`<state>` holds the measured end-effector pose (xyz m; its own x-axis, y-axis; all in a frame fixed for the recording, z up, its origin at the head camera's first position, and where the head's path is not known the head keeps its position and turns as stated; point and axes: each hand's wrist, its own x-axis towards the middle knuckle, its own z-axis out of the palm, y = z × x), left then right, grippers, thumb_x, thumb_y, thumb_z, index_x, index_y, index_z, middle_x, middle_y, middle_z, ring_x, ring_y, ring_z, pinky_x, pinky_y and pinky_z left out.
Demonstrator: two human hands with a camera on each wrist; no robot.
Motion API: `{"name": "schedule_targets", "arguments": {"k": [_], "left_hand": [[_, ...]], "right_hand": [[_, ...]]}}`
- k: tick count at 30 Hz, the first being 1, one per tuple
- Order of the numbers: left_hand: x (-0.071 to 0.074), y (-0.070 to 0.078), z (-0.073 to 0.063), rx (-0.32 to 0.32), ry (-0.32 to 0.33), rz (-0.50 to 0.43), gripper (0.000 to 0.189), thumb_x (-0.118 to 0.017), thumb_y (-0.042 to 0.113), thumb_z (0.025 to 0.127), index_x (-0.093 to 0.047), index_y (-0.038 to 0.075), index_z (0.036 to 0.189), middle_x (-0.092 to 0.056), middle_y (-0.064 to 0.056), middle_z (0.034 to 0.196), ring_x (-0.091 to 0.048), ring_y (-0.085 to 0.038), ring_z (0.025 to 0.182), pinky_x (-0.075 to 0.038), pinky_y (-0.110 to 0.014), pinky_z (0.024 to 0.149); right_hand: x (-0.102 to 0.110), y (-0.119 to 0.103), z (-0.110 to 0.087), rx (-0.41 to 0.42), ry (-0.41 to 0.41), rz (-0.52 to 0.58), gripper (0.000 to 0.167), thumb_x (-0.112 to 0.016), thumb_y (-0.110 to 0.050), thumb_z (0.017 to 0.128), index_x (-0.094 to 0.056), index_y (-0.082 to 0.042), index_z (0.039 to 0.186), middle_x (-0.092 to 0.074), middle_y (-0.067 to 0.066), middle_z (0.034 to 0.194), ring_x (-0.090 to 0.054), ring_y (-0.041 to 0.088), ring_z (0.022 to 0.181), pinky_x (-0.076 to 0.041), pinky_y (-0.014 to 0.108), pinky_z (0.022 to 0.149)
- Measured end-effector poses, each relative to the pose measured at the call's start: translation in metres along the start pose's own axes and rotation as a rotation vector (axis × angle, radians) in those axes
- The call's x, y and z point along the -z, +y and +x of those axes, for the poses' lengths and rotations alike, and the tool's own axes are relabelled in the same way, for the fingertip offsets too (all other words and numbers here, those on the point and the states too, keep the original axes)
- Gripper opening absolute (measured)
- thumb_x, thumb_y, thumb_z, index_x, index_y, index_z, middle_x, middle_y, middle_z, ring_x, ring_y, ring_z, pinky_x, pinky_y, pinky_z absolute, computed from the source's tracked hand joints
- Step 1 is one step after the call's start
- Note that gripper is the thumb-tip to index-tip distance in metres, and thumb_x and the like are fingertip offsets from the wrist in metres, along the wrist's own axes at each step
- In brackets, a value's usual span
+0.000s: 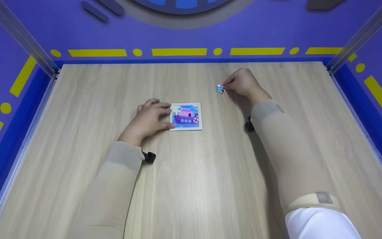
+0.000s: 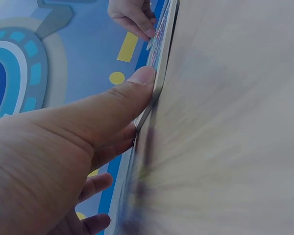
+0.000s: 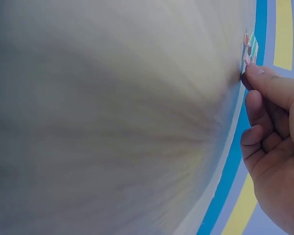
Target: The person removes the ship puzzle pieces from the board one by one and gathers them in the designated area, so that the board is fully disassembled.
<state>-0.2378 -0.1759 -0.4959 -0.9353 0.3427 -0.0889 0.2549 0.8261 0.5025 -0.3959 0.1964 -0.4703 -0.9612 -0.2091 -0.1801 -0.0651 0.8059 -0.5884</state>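
Note:
A small square jigsaw puzzle (image 1: 186, 116) in a white frame lies near the middle of the table, picturing a pink and purple boat on blue water. My left hand (image 1: 149, 120) rests at its left edge, with the thumb on the lower left corner and fingertips higher up that side. From the left wrist, the thumb (image 2: 142, 78) presses on the frame's edge. Farther back and to the right, my right hand (image 1: 244, 83) pinches a small jigsaw piece (image 1: 220, 88) between thumb and fingertips. Light blue, white, black and red show on the piece, close over the table.
The wood-grain table (image 1: 191, 186) is bounded by a purple back wall (image 1: 191, 38) with yellow marks and by side walls. A black wrist strap part (image 1: 149, 157) sticks out beside the left cuff, and another (image 1: 249, 125) beside the right.

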Motion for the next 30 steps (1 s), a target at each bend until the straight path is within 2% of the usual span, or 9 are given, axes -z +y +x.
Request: {"name": "schedule_targets", "arguments": {"k": [11,15,18,23,30], "left_hand": [[0.000,0.002,0.002,-0.006,0.002,-0.011,0.071,-0.088,0.049,0.098,-0.070,0.011,0.156,-0.057,-0.004,0.173,-0.031,-0.037,0.171,-0.023,-0.061,0.133],[0.000,0.003,0.002,-0.010,0.005,-0.009,0.071,-0.088,0.048,0.098,-0.070,0.010,0.155,-0.057,-0.004,0.173,-0.031,-0.037,0.171,-0.023,-0.061,0.133],[0.000,0.003,0.001,-0.001,0.006,-0.004,0.071,-0.088,0.048,0.098,-0.070,0.011,0.155,-0.056,-0.003,0.174,-0.030,-0.037,0.172,-0.022,-0.061,0.134],[0.000,0.004,0.001,0.007,0.003,-0.006,0.071,-0.087,0.049,0.099,-0.070,0.011,0.155,-0.056,-0.003,0.174,-0.029,-0.036,0.172,-0.021,-0.060,0.136],[-0.001,0.002,-0.001,-0.001,0.014,0.008,0.071,-0.088,0.049,0.098,-0.071,0.010,0.154,-0.058,-0.004,0.173,-0.032,-0.037,0.171,-0.024,-0.061,0.134]], "right_hand": [[0.003,0.003,-0.002,0.011,0.044,0.026,0.019,-0.083,-0.013,0.103,-0.089,-0.008,0.121,-0.085,0.015,0.129,-0.066,0.022,0.105,-0.051,0.023,0.075],[0.006,0.000,-0.007,0.014,0.061,0.047,0.023,-0.079,-0.012,0.105,-0.087,-0.007,0.126,-0.083,0.015,0.133,-0.068,0.022,0.105,-0.052,0.021,0.074],[0.008,-0.010,-0.016,0.015,0.071,0.107,0.026,-0.076,-0.013,0.107,-0.085,-0.008,0.131,-0.082,0.013,0.135,-0.067,0.021,0.105,-0.054,0.021,0.078],[0.008,-0.036,-0.038,0.044,0.086,0.212,0.026,-0.079,-0.017,0.108,-0.085,-0.014,0.133,-0.080,0.009,0.130,-0.066,0.021,0.105,-0.057,0.026,0.086],[-0.003,-0.068,-0.060,0.152,0.108,0.247,0.024,-0.083,-0.024,0.106,-0.086,-0.020,0.129,-0.080,0.005,0.114,-0.065,0.021,0.096,-0.054,0.027,0.079]]}}
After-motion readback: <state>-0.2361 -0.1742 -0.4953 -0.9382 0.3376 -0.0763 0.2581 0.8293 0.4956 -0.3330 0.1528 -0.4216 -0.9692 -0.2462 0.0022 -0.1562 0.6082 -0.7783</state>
